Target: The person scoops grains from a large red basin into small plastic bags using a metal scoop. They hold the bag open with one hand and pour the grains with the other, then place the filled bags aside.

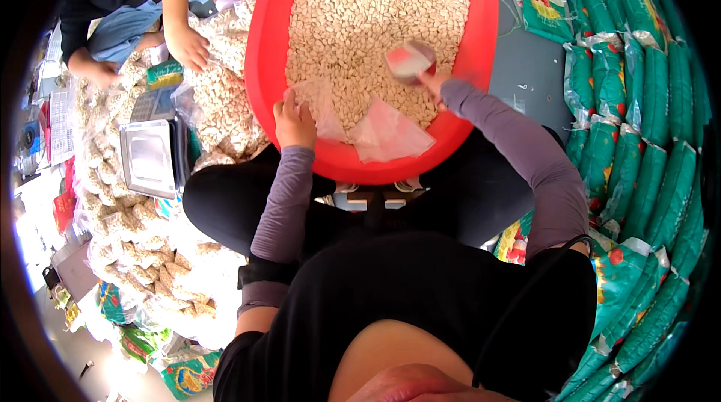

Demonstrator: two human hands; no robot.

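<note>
In front of me stands a large red plastic tub (267, 58) filled with pale seeds (377, 2) that look like pumpkin seeds. My right hand (435, 86) grips a scoop (410, 60) just over or in the seeds on the tub's right side; motion blur hides whether it touches them. At the left rim, my left hand (296, 123) pinches a clear thin plastic bag (322, 103), which hangs over the seeds. Another flat plastic bag (391, 131) lies on the seeds and the near wall of the tub, between my hands.
Bags of seeds (222, 92) are heaped on the left, around a weighing scale with a metal pan (147, 159). A person's hand (187, 47) rests near that heap at the upper left. Green printed sacks (631, 176) are stacked along my right side.
</note>
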